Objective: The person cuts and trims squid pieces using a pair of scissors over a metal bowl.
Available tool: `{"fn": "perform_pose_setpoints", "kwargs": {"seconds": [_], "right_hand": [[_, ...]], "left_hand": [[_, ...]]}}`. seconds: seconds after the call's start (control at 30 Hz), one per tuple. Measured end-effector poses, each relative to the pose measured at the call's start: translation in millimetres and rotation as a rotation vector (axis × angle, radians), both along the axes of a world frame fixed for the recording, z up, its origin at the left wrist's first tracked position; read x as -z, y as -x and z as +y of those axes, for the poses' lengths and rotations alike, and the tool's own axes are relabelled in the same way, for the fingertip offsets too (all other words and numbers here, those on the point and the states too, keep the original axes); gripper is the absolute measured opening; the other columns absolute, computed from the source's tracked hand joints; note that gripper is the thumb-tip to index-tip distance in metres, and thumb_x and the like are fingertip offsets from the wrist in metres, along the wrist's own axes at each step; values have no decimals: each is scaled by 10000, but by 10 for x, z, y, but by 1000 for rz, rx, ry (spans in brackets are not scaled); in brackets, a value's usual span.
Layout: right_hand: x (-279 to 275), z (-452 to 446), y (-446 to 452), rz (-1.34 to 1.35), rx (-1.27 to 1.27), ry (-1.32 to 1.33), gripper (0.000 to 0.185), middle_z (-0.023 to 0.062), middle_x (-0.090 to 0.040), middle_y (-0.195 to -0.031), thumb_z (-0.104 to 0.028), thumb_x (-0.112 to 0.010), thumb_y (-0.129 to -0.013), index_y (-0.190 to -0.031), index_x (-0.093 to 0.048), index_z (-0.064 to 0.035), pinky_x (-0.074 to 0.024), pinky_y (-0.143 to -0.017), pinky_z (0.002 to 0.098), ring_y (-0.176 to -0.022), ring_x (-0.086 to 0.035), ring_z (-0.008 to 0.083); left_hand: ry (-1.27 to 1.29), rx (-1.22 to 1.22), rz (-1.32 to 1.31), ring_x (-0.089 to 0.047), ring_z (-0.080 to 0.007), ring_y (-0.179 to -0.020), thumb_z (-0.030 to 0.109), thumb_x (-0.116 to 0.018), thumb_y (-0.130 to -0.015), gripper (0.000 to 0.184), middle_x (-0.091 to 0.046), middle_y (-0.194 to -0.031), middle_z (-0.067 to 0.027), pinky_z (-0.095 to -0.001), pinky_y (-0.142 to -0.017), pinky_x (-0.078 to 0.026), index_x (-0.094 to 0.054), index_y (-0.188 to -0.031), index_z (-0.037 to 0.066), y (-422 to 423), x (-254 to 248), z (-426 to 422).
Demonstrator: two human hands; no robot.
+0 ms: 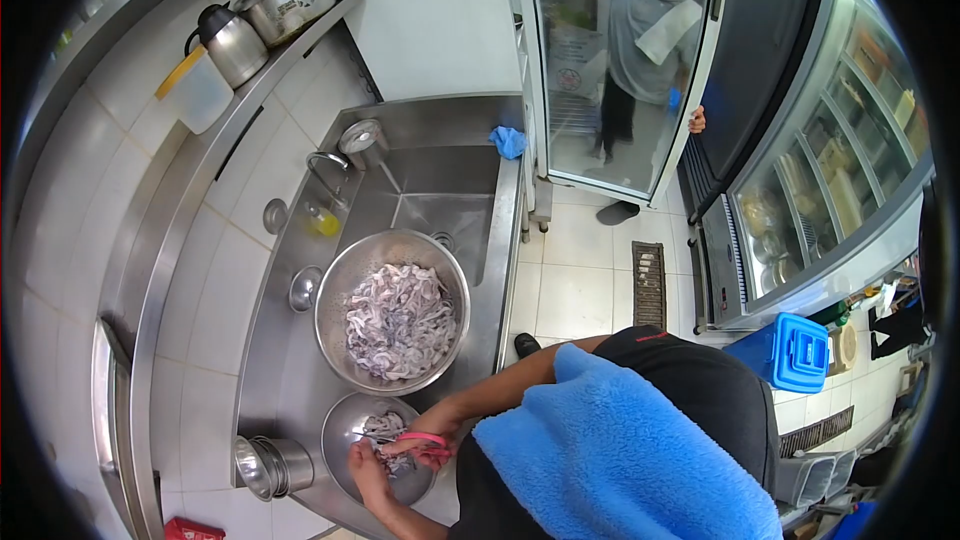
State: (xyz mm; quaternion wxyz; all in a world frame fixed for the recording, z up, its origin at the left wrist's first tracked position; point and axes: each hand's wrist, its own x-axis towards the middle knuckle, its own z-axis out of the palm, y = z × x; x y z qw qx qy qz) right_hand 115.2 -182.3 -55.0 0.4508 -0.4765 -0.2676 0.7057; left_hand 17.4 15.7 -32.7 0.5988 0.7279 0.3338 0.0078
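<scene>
My right hand (440, 432) is closed around the handles of red-handled scissors (425, 447), over a smaller steel bowl (338, 418). My left hand (368, 472) pinches at the near side of that bowl; it seems to hold a piece of squid (388, 424) close to the scissor blades, though the fingers partly hide it. More pale and purplish pieces lie under both hands. Just beyond stands a large steel bowl (328, 325), holding a heap of cut whitish-purple squid (400, 320).
Beyond the bowls is a steel sink (450, 170) with a curved faucet (328, 158). Stacked metal cups (272, 467) stand left of the small bowl. A blue cloth (508, 142) hangs on the sink edge. Another person stands behind an open glass door (575, 130).
</scene>
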Motion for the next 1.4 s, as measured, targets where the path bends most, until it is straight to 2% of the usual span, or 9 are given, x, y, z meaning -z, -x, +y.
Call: {"fn": "perform_pose_setpoints", "kwargs": {"seconds": [0.17, 0.37, 0.47, 0.5, 0.57, 0.7, 0.8, 1.07, 1.4], "right_hand": [[30, 9, 33, -91, 19, 24, 1013, 121, -705, -791, -986, -323, -829, -795, -670, -35, -531, -537, 351, -664, -665, 197], [-91, -3, -22, -203, 45, 4, 965, 93, -707, -794, -943, -369, -868, -846, -702, -38, -529, -557, 317, -665, -663, 173], [-293, -92, -7, -263, 150, -78, 850, 55, -671, -776, -861, -455, -917, -969, -728, -58, -532, -602, 295, -668, -659, 157], [-462, -171, -2, -210, 240, -104, 793, 41, -651, -765, -822, -496, -936, -1023, -733, -71, -535, -622, 289, -668, -656, 150], [-525, -101, -102, -106, 216, -27, 672, 16, -622, -729, -749, -542, -967, -1162, -733, -135, -543, -629, 285, -662, -652, 130], [-680, 29, -72, -209, 161, 1, 815, 60, -646, -657, -789, -447, -981, -725, -680, -52, -452, -486, 269, -546, -600, 122], [-577, 71, -52, -198, 161, -8, 835, 63, -627, -621, -804, -403, -986, -672, -630, -64, -439, -475, 266, -529, -588, 127], [-595, -54, -82, -121, 162, 14, 876, 75, -635, -663, -845, -378, -963, -743, -658, -45, -450, -520, 276, -548, -577, 141], [-497, -91, -55, -75, 151, 35, 829, 75, -636, -713, -838, -354, -973, -792, -607, -69, -438, -515, 264, -571, -571, 132]], "left_hand": [[67, 10, 68, -441, -45, -540, 321, -559, -1084, 220, -515, -669, 69, -236, -466, -320, -592, -928, 170, 78, -100, -54], [250, -87, -72, -439, -63, -546, 303, -588, -1075, 210, -493, -668, 56, -242, -485, -335, -591, -929, 152, 119, -138, -142], [414, -48, -226, -586, -106, -755, 296, -625, -1062, 197, -620, -926, -2, -259, -587, -444, -602, -1118, 109, 135, 38, -41], [479, -89, -272, -633, -130, -923, 291, -647, -1048, 350, -650, -1110, -25, -275, -704, -501, -572, -1320, 84, 120, -26, -103], [495, -171, -295, -646, -129, -981, 265, -638, -1046, 610, -665, -1170, -31, -282, -776, -524, -401, -1578, 83, 81, -92, -157], [746, 30, -407, -551, -74, -780, 236, -577, -1068, 432, -595, -910, 16, -250, -642, -433, -534, -1469, 81, 133, -87, -59], [799, 97, -439, -531, -76, -766, 237, -583, -1071, 354, -563, -858, 24, -251, -630, -422, -585, -1380, 66, 194, -7, 42], [826, 154, -423, -491, -76, -745, 168, -558, -1090, 94, -542, -832, 28, -253, -644, -400, -624, -1112, 103, 193, 16, -73], [645, 202, -269, -491, -92, -739, 171, -570, -1070, 100, -539, -831, 25, -275, -635, -404, -629, -1093, 93, 206, -2, -24]]}}
